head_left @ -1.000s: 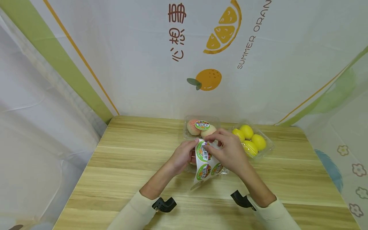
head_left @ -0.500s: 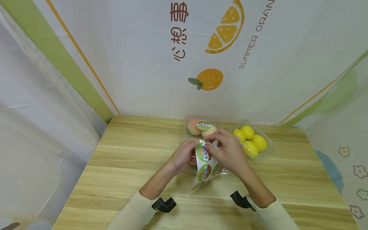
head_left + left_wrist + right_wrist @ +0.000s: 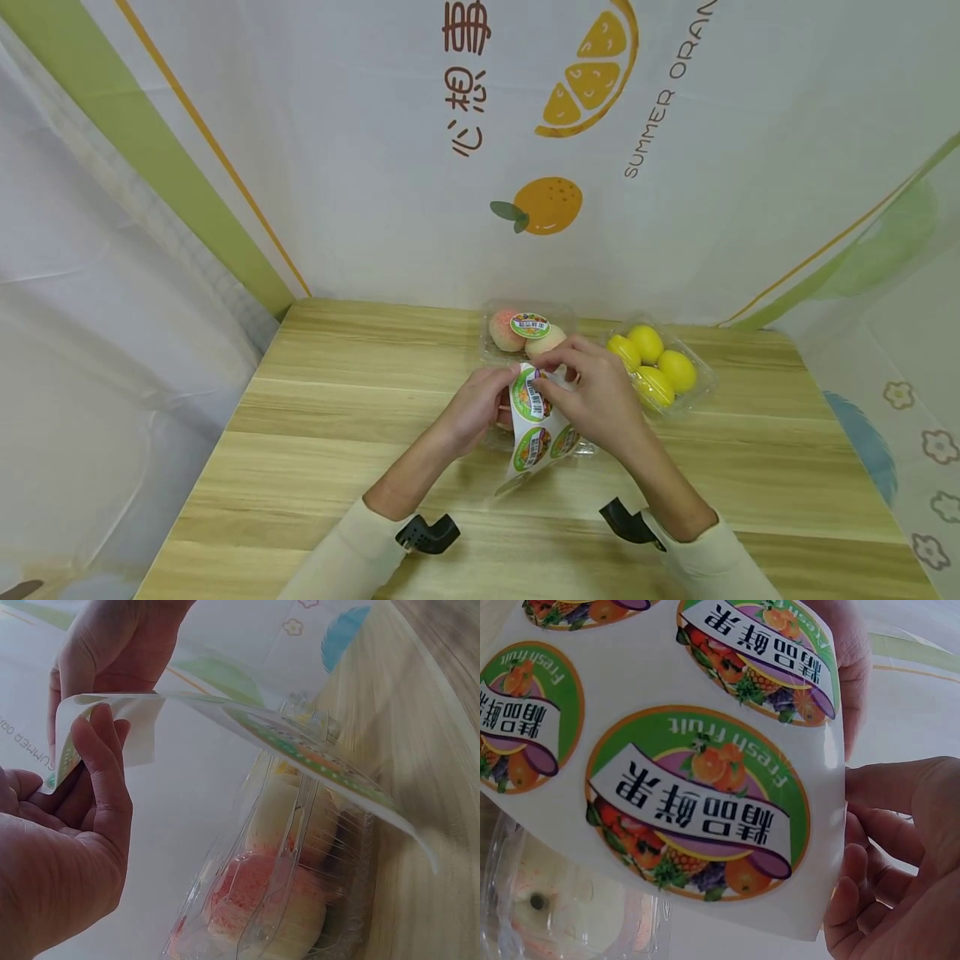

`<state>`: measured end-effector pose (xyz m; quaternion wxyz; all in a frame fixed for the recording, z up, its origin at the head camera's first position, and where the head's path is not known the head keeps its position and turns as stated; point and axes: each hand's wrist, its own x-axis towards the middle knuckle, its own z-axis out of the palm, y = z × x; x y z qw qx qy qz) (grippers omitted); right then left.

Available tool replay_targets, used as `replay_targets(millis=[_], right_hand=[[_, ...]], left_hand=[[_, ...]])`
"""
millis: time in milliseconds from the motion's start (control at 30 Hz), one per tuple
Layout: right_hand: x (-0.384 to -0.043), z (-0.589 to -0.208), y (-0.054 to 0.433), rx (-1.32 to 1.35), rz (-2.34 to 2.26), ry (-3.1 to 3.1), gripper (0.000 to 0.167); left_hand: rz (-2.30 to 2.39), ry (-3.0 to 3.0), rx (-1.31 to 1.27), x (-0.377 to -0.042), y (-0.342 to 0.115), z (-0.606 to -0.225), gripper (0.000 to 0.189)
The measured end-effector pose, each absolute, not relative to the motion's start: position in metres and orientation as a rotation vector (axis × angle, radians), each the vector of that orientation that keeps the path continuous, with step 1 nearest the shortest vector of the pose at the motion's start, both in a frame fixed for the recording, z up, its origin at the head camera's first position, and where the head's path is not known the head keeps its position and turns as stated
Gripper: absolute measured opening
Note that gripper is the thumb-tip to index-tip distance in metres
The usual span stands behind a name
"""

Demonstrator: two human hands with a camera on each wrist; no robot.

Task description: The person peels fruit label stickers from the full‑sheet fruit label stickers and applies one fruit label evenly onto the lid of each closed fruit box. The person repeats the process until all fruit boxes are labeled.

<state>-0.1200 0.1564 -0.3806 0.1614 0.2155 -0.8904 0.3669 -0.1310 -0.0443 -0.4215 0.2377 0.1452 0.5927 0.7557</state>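
A white sheet of oval fruit stickers (image 3: 697,802) is held up and bent between both hands. My left hand (image 3: 474,408) pinches its far-left edge with the thumb on top. At the sheet's far edge, the right hand (image 3: 603,396) pinches with thumb and fingertips beside a sticker. The sheet's lower end hangs loose toward me. Below it, largely hidden in the head view, is a clear box of peaches (image 3: 270,892). Behind that stands another clear box with peaches (image 3: 506,332), with an oval sticker (image 3: 530,325) on its lid.
A clear box of lemons (image 3: 677,372) stands right of the right hand. Everything rests on a wooden table (image 3: 360,400), backed by a printed white curtain (image 3: 375,167). Black wrist cameras (image 3: 429,534) sit at both cuffs.
Both hands keep their place and hold on the sticker sheet. Only the sheet's loose lower end sways slightly.
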Motion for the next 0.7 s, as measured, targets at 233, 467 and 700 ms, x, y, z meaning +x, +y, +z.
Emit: replay_targets(millis=[233, 467, 700], right_hand=[[-0.1202, -0.3809, 0.1566, 0.636, 1.050, -2.494, 0.022], [-0.1195, -0.3803, 0.1568, 0.643, 1.045, -2.470, 0.023], [-0.1189, -0.3809, 0.1570, 0.638, 1.043, -2.464, 0.022]], left_hand=[[2.081, 1.621, 0.385, -0.1316, -0.0439, -0.4212, 0.059], [2.071, 1.646, 0.366, -0.1319, -0.0427, -0.4207, 0.059], [2.067, 1.659, 0.372, -0.1317, -0.0422, -0.4211, 0.060]])
